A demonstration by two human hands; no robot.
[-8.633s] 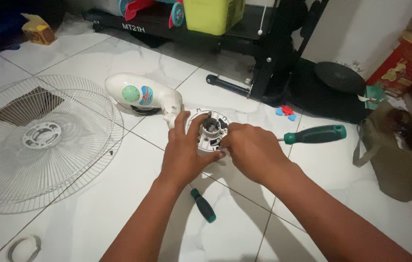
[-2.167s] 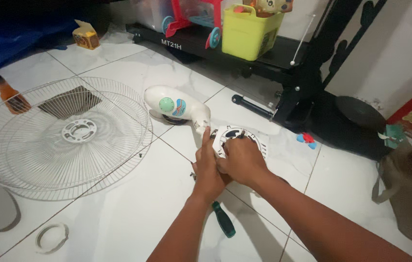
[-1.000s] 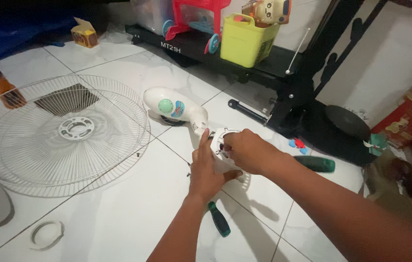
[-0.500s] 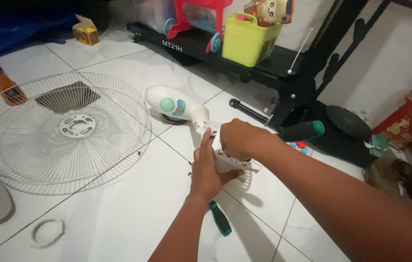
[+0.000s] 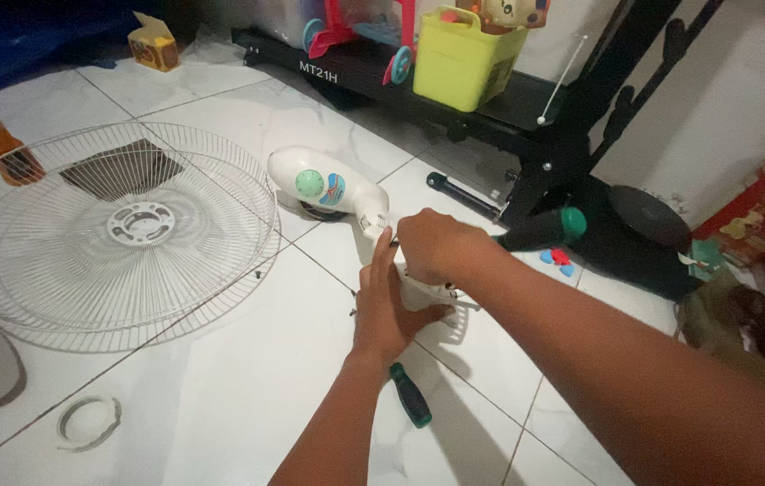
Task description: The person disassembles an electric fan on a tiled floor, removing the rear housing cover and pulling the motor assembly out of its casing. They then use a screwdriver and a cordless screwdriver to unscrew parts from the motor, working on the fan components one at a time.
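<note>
My left hand (image 5: 387,310) lies against the near side of a white fan motor housing (image 5: 436,297) on the tiled floor and steadies it, fingers stretched along it. My right hand (image 5: 436,245) is closed around a screwdriver with a black and green handle (image 5: 540,228), held over the top of the housing. The hand hides the tip. The housing joins a white fan body with a green dial (image 5: 324,187), which lies just beyond my hands.
A round wire fan grille (image 5: 112,229) lies to the left. A second green-handled screwdriver (image 5: 410,394) rests by my left wrist. A plastic ring (image 5: 87,421), an orange-handled brush (image 5: 0,144), a black treadmill frame (image 5: 526,117) and small red and blue parts (image 5: 558,259) surround the spot.
My right hand picked the green-handled screwdriver up from the floor at the right and brought it onto the motor housing. My left hand stayed on the housing.
</note>
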